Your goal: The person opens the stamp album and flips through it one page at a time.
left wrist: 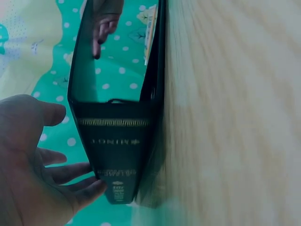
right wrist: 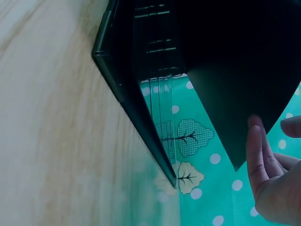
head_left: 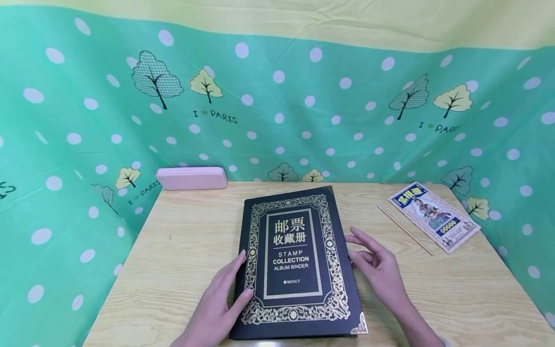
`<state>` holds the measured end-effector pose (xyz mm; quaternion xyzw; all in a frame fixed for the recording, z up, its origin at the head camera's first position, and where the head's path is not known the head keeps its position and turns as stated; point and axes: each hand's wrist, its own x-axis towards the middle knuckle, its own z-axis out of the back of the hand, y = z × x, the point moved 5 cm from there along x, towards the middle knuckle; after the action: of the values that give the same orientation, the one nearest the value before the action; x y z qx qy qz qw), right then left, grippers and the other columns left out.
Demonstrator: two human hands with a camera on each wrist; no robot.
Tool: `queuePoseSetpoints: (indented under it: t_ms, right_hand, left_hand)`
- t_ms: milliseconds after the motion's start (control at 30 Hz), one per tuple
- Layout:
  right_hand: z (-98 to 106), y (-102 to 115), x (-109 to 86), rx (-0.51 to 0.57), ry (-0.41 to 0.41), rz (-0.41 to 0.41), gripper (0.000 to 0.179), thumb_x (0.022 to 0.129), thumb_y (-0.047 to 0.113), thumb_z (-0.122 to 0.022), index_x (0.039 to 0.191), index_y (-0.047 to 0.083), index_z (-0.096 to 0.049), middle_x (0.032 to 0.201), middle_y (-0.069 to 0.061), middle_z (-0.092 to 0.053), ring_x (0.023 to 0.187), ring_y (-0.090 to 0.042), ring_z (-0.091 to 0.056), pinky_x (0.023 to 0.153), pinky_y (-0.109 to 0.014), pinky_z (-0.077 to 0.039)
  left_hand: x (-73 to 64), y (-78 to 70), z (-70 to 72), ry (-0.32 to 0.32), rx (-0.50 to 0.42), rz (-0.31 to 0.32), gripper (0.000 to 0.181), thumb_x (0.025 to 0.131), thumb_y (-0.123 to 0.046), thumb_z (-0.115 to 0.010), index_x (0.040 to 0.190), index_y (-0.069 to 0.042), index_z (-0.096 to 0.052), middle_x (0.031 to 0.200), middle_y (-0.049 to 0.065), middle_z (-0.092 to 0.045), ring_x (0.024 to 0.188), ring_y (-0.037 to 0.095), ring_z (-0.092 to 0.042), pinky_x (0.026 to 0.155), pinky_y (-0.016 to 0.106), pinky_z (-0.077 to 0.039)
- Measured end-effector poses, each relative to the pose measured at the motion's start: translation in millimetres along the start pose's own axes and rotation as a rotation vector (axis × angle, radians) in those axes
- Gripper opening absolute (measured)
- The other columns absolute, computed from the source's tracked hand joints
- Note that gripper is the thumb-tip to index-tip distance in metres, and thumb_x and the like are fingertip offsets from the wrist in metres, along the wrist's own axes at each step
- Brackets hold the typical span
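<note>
A black album binder [head_left: 292, 250] with gold ornament and the words "Stamp Collection Album Binder" lies upright to me at the table's front. Its front cover stands partly lifted, leaving a gap above the back cover. My left hand [head_left: 217, 299] is at the spine [left wrist: 117, 141], its fingertips touching it and the thumb near the front cover. Along the opposite edge is my right hand [head_left: 377, 265]. In the right wrist view its fairly straight fingers [right wrist: 256, 146] reach the cover's dark inner face [right wrist: 240, 84], with the thumb apart. Inside, clear sheets [right wrist: 162, 101] show beside the metal rings.
A pink case [head_left: 191, 178] sits at the table's back left. On the right lie a thin wooden stick [head_left: 405, 230] and a printed booklet or packet [head_left: 433, 217]. Green dotted cloth [head_left: 303, 111] hangs around the back and sides of the wooden table [head_left: 173, 270].
</note>
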<state>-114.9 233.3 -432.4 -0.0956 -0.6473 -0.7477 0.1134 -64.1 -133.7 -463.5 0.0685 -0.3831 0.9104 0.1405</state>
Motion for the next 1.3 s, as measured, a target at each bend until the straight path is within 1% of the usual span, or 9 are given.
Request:
queuePoseSetpoints:
  t_ms: [167,367,567,700,800,900,1000,1100,1300]
  right_hand:
    - [-3.0,9.7,1.5,0.075,0.030,0.048,0.055,0.104,-0.016,-0.061,0.158,-0.010,-0.052,0.138,-0.003,-0.076,0.085,-0.011,-0.079,0.070,-0.028,-0.065]
    - [-10.3,25.9,5.5,0.183,0.107,0.151,0.057,0.105,-0.022,-0.049,0.160,-0.009,-0.049,0.147,-0.010,-0.072,0.092,-0.014,-0.080,0.066,-0.029,-0.065]
    - [-22.5,32.3,8.7,0.314,0.198,0.257,0.054,0.111,-0.009,-0.035,0.164,-0.007,-0.045,0.160,-0.015,-0.062,0.113,-0.015,-0.077,0.079,-0.028,-0.064]
    - [-30.5,38.3,10.4,0.398,0.259,0.330,0.055,0.112,-0.002,-0.028,0.165,-0.011,-0.038,0.165,-0.019,-0.055,0.128,-0.019,-0.072,0.089,-0.027,-0.062]
    - [-36.2,42.2,11.3,0.406,0.291,0.334,0.056,0.115,0.007,-0.025,0.168,-0.007,-0.036,0.169,-0.016,-0.052,0.135,-0.019,-0.068,0.095,-0.027,-0.061]
    - [-41.2,46.1,13.0,0.407,0.311,0.339,0.058,0.117,0.015,-0.021,0.170,-0.004,-0.034,0.171,-0.015,-0.049,0.139,-0.019,-0.065,0.099,-0.028,-0.059]
    - [-44.5,49.2,13.8,0.409,0.326,0.347,0.060,0.119,0.021,-0.018,0.171,-0.005,-0.030,0.173,-0.017,-0.045,0.143,-0.020,-0.061,0.102,-0.028,-0.057]
    - [-46.9,51.1,12.7,0.401,0.360,0.341,0.063,0.119,0.026,-0.012,0.173,-0.005,-0.022,0.177,-0.017,-0.038,0.149,-0.022,-0.055,0.108,-0.031,-0.054]
    - [-52.8,52.0,7.7,0.421,0.463,0.308,0.072,0.118,0.041,0.002,0.175,-0.003,-0.005,0.184,-0.014,-0.019,0.166,-0.024,-0.033,0.125,-0.032,-0.039]
  left_hand:
    - [2.5,2.0,4.7,-0.013,0.034,-0.031,0.078,0.109,-0.031,-0.073,0.176,-0.020,-0.034,0.167,0.001,-0.055,0.149,0.030,-0.056,0.115,0.062,-0.051]
    - [7.8,3.5,9.6,-0.027,0.051,-0.032,0.078,0.110,-0.031,-0.072,0.176,-0.018,-0.033,0.163,0.003,-0.059,0.145,0.033,-0.059,0.113,0.065,-0.052]
    - [18.5,2.5,18.1,-0.032,0.049,0.034,0.072,0.112,-0.035,-0.068,0.175,-0.018,-0.035,0.153,0.003,-0.068,0.137,0.038,-0.066,0.110,0.068,-0.053]
    - [29.0,-4.2,26.1,-0.039,0.074,0.039,0.069,0.112,-0.035,-0.068,0.173,-0.020,-0.038,0.147,0.004,-0.071,0.129,0.032,-0.071,0.105,0.064,-0.058]
    - [38.0,-17.4,34.1,-0.086,0.088,-0.047,0.065,0.110,-0.031,-0.071,0.169,-0.020,-0.046,0.148,0.002,-0.071,0.127,0.025,-0.072,0.103,0.058,-0.060]
    - [47.9,-41.3,39.8,-0.129,0.049,-0.228,0.055,0.106,-0.024,-0.075,0.159,-0.017,-0.059,0.149,0.003,-0.070,0.131,0.025,-0.070,0.110,0.053,-0.058]
    - [59.9,-71.6,36.8,-0.139,-0.037,-0.421,0.043,0.106,-0.022,-0.075,0.147,-0.013,-0.069,0.147,0.007,-0.070,0.135,0.027,-0.067,0.115,0.047,-0.055]
    - [72.3,-101.2,27.6,-0.110,-0.113,-0.552,0.037,0.108,-0.025,-0.070,0.144,-0.015,-0.071,0.149,0.009,-0.068,0.138,0.027,-0.064,0.116,0.047,-0.053]
    - [89.5,-139.0,9.5,0.029,-0.123,-0.701,0.038,0.115,-0.035,-0.056,0.149,-0.021,-0.069,0.166,0.007,-0.054,0.154,0.028,-0.047,0.125,0.056,-0.042]
